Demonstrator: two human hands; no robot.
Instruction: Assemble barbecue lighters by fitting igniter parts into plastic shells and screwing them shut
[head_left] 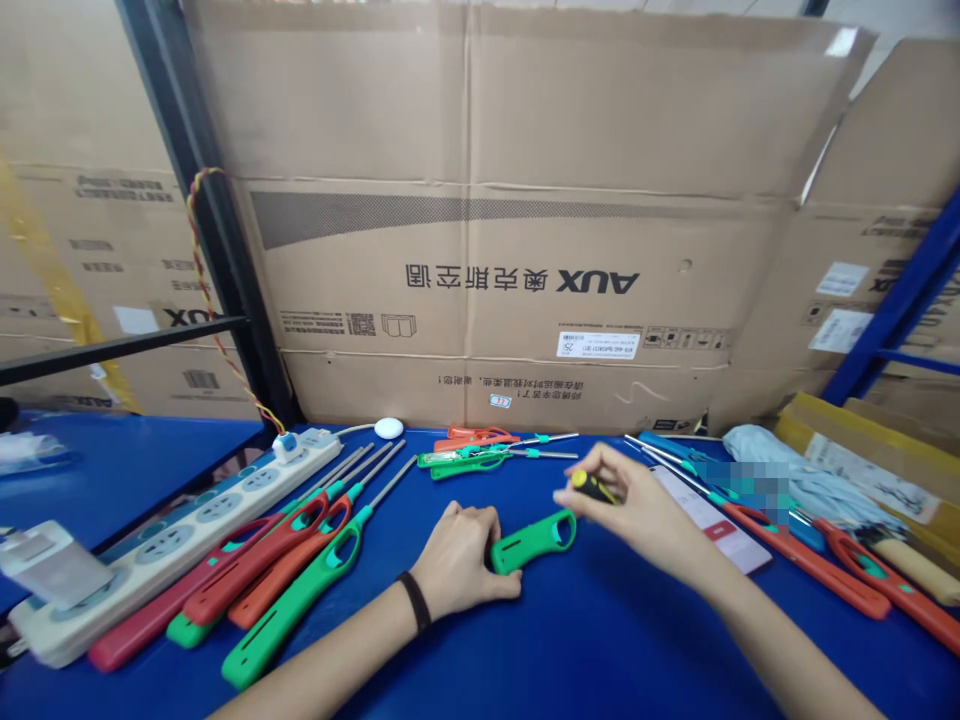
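On the blue table (585,640), work looks midway: left hand (459,560) clamps a green lighter (529,543), right hand's (630,500) fingers pinch a yellow-black tool (596,487) (tip unseen), whole-looking lighters (292,608) alongside.

Counted from where I stand: left hand (457,565), one; right hand (630,500), one; green lighter body (529,544), one; yellow-and-black handled tool (592,486), one; dark wristband (414,602), one. Left-side lighters (255,568), seemingly five, though overlap obscures the tally; right-side orange lighters (810,562), two. Singles: power strip (255,482), white charger (52,565), round white disc (388,428), phone (721,530), folded pale umbrella (810,488).
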